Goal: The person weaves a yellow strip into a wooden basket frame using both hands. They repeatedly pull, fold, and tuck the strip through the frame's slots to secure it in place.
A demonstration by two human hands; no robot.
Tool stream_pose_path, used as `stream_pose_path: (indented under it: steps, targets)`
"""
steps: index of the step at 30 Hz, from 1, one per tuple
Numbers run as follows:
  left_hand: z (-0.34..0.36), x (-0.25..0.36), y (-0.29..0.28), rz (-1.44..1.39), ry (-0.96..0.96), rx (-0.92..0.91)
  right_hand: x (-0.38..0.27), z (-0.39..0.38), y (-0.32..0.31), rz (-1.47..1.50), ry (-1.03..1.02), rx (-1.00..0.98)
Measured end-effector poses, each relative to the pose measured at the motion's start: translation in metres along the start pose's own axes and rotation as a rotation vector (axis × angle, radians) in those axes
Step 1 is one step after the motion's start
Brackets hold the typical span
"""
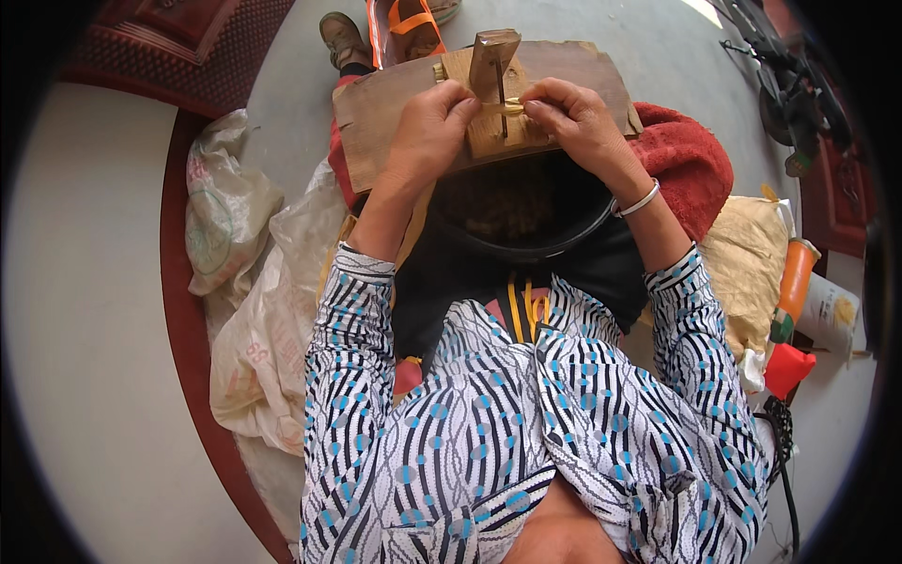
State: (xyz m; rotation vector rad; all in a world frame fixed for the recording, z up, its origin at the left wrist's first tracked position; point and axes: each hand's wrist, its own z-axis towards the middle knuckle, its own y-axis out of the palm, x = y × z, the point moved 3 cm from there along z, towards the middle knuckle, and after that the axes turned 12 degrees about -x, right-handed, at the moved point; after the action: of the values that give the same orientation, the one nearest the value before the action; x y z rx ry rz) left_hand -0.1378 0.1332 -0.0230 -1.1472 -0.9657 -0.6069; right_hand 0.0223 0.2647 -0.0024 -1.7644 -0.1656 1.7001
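Note:
My left hand (430, 132) is closed with thumb and forefinger together on one end of a short pale yellow strip (491, 109). My right hand (581, 122) pinches the strip's other end, where it looks thicker. The strip passes at a thin upright metal rod or blade (504, 92), and I cannot tell whether they touch. Above, the rod meets an upright wooden block (492, 58). Both stand on a small wood piece fixed to a wide wooden board (385, 127). Beneath the board's near edge is a black tub (536, 250) with yellowish bits inside, hard to make out.
Crumpled whitish sacks (254, 376) lie at the left beside a red-brown edge. A red cloth (686, 155) is right of the board. Farther right are a tan sack (747, 273), an orange cylinder (797, 277) and a white container (829, 315). An orange-trimmed bag (413, 33) stands beyond the board.

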Motion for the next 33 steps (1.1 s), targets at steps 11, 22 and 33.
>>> stream_pose_path:
  steps: [11,22,33]
  targets:
    - [-0.047,0.052,0.033,-0.738,-0.166,-0.164,-0.075,-0.036,0.020,-0.421,-0.356,0.238]
    - [-0.055,0.037,0.013,-0.110,0.029,-0.075,-0.067,-0.067,0.044,0.166,0.114,-0.465]
    - [-0.064,0.082,0.065,-1.013,-0.044,-0.192,-0.047,-0.051,0.029,0.301,-0.216,0.304]
